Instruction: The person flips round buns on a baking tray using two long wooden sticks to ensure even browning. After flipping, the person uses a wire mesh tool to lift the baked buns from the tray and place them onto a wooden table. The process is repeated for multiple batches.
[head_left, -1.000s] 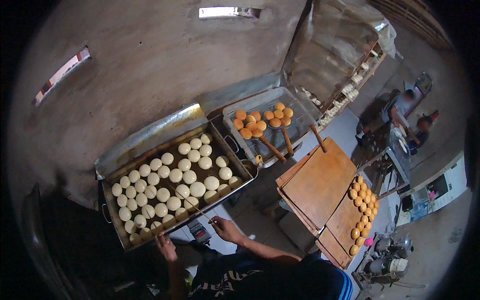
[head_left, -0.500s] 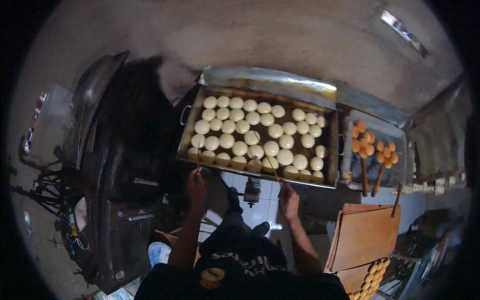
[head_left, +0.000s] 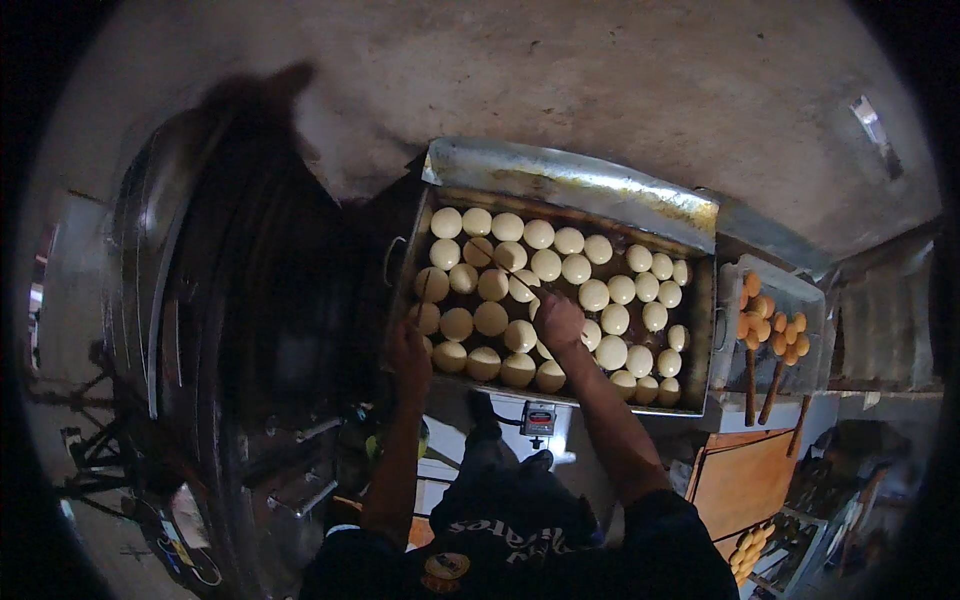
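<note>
Pale round dough balls (head_left: pixel 490 319) float in rows in dark oil inside a wide rectangular metal frying pan (head_left: pixel 708 345). My right hand (head_left: pixel 560 322) is over the middle of the pan, closed around a thin stick (head_left: pixel 508 269). From that hand the stick slants up and left across the dough balls. My left hand (head_left: pixel 407 352) is closed at the pan's near left corner, beside the leftmost dough balls. Little of the thin stick in it shows now; the earlier frame shows it more plainly.
On the right, a metal tray (head_left: pixel 815 330) holds browned dough balls (head_left: pixel 790 338) and long wooden handles (head_left: pixel 769 393). Brown boards (head_left: pixel 748 480) stand below it, with more browned balls (head_left: pixel 750 550). A metal splash guard (head_left: pixel 570 180) rises behind the pan; dark equipment (head_left: pixel 270 330) stands left.
My right hand has moved from the pan's near edge forward over the dough balls, its stick reaching farther left. My left hand has moved slightly forward. The whole view has shifted.
</note>
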